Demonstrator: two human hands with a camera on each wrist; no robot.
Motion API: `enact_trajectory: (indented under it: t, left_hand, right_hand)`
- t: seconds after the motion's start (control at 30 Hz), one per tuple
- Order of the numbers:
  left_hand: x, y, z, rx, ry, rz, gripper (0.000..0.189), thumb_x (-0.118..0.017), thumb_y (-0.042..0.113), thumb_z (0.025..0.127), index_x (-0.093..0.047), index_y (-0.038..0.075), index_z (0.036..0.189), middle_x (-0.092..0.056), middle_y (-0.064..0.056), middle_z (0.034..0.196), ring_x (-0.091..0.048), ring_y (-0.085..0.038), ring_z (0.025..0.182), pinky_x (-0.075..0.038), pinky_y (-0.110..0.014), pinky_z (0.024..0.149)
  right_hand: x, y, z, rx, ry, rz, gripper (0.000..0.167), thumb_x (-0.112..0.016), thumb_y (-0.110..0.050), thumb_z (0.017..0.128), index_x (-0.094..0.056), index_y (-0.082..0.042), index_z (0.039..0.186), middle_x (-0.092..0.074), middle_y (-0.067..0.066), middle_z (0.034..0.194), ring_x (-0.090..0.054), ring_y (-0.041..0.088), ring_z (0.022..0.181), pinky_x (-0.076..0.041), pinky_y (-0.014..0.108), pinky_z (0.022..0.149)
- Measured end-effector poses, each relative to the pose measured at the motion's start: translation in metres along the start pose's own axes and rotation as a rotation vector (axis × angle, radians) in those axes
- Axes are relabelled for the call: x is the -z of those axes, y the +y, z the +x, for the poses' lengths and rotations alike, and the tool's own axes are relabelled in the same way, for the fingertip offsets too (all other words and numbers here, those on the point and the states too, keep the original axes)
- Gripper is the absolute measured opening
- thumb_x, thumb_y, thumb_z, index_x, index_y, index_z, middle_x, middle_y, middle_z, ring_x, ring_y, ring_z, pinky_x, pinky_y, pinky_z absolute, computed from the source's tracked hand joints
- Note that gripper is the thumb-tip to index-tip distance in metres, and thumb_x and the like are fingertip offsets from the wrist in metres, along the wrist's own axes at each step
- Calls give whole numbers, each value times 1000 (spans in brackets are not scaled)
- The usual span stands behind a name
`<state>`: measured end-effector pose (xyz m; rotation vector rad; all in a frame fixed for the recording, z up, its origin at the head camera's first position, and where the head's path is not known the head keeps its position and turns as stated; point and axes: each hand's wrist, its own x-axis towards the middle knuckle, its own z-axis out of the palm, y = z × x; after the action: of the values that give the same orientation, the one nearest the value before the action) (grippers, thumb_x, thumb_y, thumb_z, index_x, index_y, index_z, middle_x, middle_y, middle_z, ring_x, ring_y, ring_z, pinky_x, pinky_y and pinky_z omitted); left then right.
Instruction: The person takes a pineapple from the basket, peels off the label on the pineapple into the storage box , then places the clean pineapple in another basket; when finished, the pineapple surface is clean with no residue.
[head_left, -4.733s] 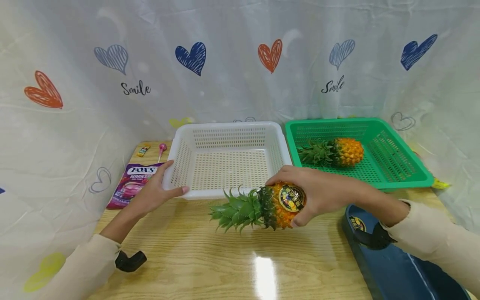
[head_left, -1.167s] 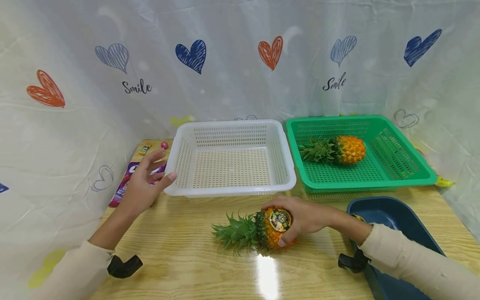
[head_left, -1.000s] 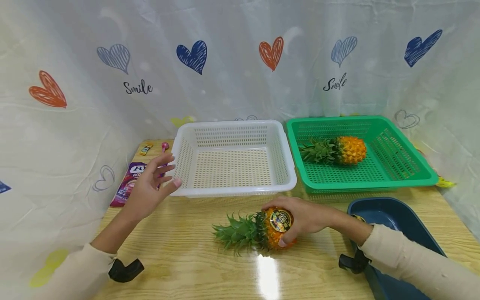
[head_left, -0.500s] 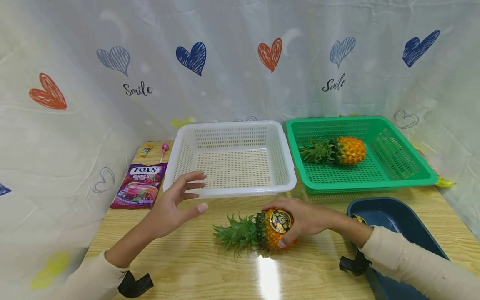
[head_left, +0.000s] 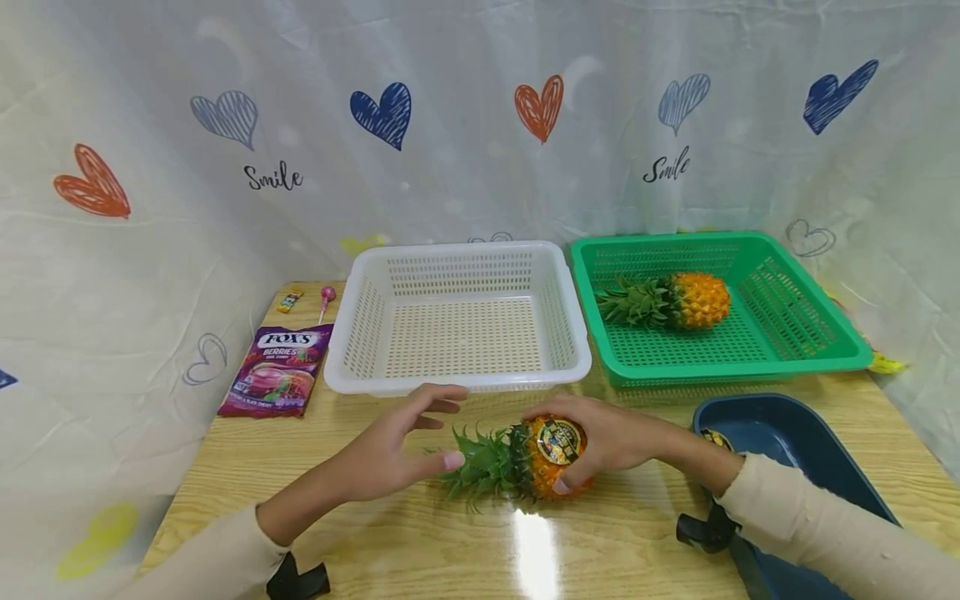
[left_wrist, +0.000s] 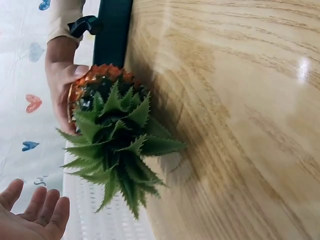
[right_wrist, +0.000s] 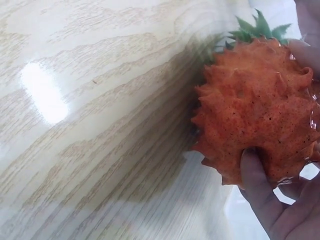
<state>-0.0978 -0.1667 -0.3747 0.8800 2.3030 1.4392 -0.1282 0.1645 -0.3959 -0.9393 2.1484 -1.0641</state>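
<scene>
A small pineapple [head_left: 557, 454] with a round black and yellow label lies on its side on the wooden table [head_left: 420, 550], crown to the left. My right hand [head_left: 618, 435] grips its orange body from the right, thumb on the near side. In the right wrist view, the thumb and fingers wrap around the spiky pineapple [right_wrist: 260, 110]. My left hand [head_left: 390, 454] hovers by the green crown with spread, slightly bent fingers; its thumb overlaps the leaf tips in the head view. The left wrist view shows those fingers [left_wrist: 46, 210] holding nothing, apart from the leaves [left_wrist: 117, 145].
Behind stand a white basket [head_left: 457, 385] and a green basket [head_left: 735, 367] holding another pineapple [head_left: 697, 300]. A dark blue tub [head_left: 772, 417] sits at right under my forearm. On the left lie a candy bag [head_left: 277, 371], a lollipop [head_left: 327, 293] and a wrapped sweet [head_left: 289, 301].
The right hand has lowered the pineapple from near the white basket's front rim to the table. My left hand has left that basket's left rim and moved right and nearer, to the crown.
</scene>
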Motion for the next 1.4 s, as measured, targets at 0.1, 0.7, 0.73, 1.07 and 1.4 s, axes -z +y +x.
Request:
enact_trajectory:
  t: [0.1,0.7,0.73,1.07,1.4]
  left_hand:
    - [-6,-3,5,11,-25,19,61,-70,27,96,-39,33,149,-45,8,149,-47,-25,136,-44,-49,108]
    - [-30,-25,21,91,-138,250,87,-72,61,84,-36,24,154,-37,-4,155,-37,-29,142,-40,-60,108]
    - [-31,-26,21,88,-149,247,88,-74,60,83,-36,23,154,-37,-4,154,-38,-29,142,-40,-59,108]
    - [-33,-26,24,87,-227,264,80,-77,49,86,-39,27,153,-38,2,151,-39,-23,139,-42,-55,107]
    - [-33,-25,24,99,-236,292,70,-74,40,90,-40,32,151,-39,-3,154,-40,-25,140,-43,-56,106]
  right_hand:
    - [0,1,0,4,-3,13,82,-84,-32,79,-46,-11,148,-51,9,131,-61,15,104,-58,28,82]
    - [0,1,0,-13,-1,2,82,-84,-34,79,-46,-14,149,-51,3,131,-61,14,105,-58,29,82]
    - [0,1,0,-14,-3,4,83,-84,-34,79,-46,-14,149,-51,3,132,-61,14,105,-58,29,83]
    - [1,-1,0,-22,-5,-14,82,-83,-36,79,-46,-16,149,-51,0,131,-61,14,104,-58,28,82]
    - [2,-4,-2,-54,-3,-71,83,-82,-41,79,-45,-18,150,-52,-3,131,-59,13,106,-55,28,84]
